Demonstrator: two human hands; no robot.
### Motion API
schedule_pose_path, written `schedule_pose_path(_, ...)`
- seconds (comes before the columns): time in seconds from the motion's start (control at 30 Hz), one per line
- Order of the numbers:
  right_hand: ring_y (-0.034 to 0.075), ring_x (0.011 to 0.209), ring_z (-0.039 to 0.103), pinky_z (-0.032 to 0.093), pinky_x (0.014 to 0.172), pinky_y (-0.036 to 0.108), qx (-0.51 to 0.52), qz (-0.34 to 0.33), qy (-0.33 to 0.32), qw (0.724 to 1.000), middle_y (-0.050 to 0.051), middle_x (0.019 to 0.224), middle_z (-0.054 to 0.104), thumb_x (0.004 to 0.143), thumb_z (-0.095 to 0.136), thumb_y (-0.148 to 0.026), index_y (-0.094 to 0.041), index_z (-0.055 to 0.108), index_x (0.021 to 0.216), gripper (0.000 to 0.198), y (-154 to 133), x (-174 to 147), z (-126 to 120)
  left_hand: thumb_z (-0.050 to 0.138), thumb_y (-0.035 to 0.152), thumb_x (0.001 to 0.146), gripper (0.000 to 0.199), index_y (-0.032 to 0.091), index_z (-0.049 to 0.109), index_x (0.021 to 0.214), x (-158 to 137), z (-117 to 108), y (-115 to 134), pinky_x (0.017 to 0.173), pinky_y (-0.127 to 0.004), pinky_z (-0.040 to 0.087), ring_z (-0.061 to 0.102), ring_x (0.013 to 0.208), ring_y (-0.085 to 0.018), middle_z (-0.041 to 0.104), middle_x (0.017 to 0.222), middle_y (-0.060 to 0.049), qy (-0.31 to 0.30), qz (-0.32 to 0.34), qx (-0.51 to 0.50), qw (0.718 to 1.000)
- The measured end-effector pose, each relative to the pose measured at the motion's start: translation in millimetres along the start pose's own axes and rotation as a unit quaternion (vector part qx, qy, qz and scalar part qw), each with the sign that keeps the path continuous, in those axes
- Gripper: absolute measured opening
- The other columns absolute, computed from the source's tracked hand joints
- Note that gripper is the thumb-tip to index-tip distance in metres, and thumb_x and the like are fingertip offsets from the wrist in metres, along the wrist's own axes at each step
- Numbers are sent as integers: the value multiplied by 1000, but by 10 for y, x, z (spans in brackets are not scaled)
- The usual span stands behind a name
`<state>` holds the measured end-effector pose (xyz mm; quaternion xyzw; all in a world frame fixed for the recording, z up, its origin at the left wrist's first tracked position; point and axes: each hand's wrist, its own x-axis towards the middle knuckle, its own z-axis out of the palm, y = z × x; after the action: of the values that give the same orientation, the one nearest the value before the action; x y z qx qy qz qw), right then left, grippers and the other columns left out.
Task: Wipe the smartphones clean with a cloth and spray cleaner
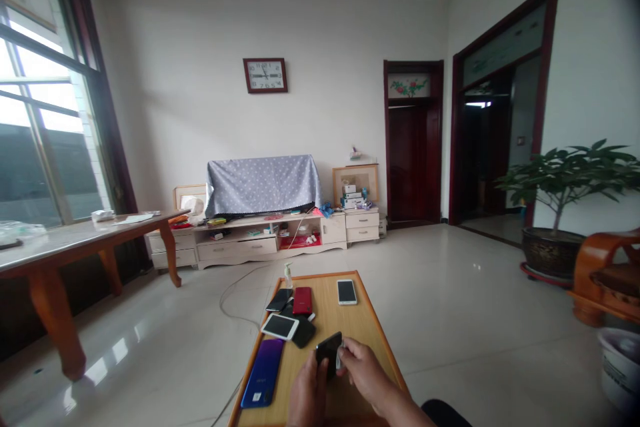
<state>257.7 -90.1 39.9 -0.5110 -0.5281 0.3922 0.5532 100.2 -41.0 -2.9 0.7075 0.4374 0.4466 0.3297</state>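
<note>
My left hand (308,392) is closed around a dark smartphone (328,348), which tilts up above the near part of the wooden table (345,327). At the phone's right edge, my right hand (369,372) pinches a small whitish piece (341,355) whose kind I cannot make out. Beyond my left hand lie a white-framed phone (280,327), a red phone (303,300), a black phone (279,300) and a dark rounded item (304,332), partly overlapping. A blue-purple phone (263,373) rests along the left edge. Further off is a white phone (347,291).
A pump bottle (288,276) stands at the table's far left corner. A cable (225,310) runs over the floor on the left. Beyond are a low cabinet (235,250) and a cloth-covered shape (265,183); a potted plant (553,247) stands right, a larger table (125,227) left.
</note>
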Motion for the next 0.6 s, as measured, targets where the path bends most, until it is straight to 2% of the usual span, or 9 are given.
schedule_pose_path(0.1, 19, 72, 66, 40, 52, 23, 34, 2, 0, 999, 2, 80, 65, 89, 52, -62, -19, 65, 109, 49, 22, 18, 2, 49, 62, 91, 50, 24, 66, 119, 17, -7, -33, 90, -34, 56, 71, 103, -26, 76, 110, -8, -49, 7, -17, 999)
schedule_pose_path(0.23, 19, 75, 68, 43, 55, 24, 28, 1, -10, 1000, 1, 82, 65, 90, 52, -61, -22, 62, 113, 46, -47, 75, -33, 51, 63, 91, 51, 25, 66, 121, 26, -1, -47, 89, -33, 55, 70, 104, -26, 74, 115, -9, -60, 22, -35, 997)
schedule_pose_path(0.3, 17, 71, 66, 44, 56, 24, -10, -8, -16, 1000, -1, 81, 65, 91, 51, -58, -22, 62, 111, 42, -107, 90, -56, 52, 64, 90, 52, 24, 67, 120, 22, 26, -87, 87, -33, 55, 70, 104, -26, 74, 115, -9, -59, 26, -32, 997)
schedule_pose_path(0.4, 13, 63, 62, 46, 61, 25, -86, -34, -19, 996, -2, 82, 65, 93, 49, -52, -23, 64, 107, 35, -203, 80, -86, 52, 68, 88, 55, 21, 69, 112, 15, 78, -179, 80, -32, 56, 71, 93, -25, 76, 103, -9, -61, 6, -10, 998)
schedule_pose_path(0.47, 13, 66, 62, 47, 65, 25, -153, -58, -15, 986, -1, 86, 67, 94, 47, -46, -24, 65, 104, 30, -265, 57, -97, 56, 70, 84, 58, 20, 68, 110, 17, 100, -236, 76, -32, 55, 71, 86, -25, 76, 95, -9, -53, -16, 5, 998)
schedule_pose_path(0.53, 14, 75, 64, 46, 70, 24, -228, -85, -3, 970, 0, 92, 68, 95, 47, -41, -26, 67, 101, 26, -320, 32, -92, 62, 69, 80, 62, 19, 62, 117, 26, 103, -271, 76, -34, 55, 71, 89, -26, 76, 99, -9, -34, -24, 6, 999)
schedule_pose_path(0.6, 15, 84, 64, 44, 75, 24, -295, -105, 9, 950, 1, 94, 69, 94, 48, -35, -27, 68, 99, 22, -357, 13, -66, 69, 65, 74, 70, 20, 54, 125, 38, 88, -287, 80, -37, 56, 70, 100, -29, 73, 112, -12, 0, -26, 7, 1000)
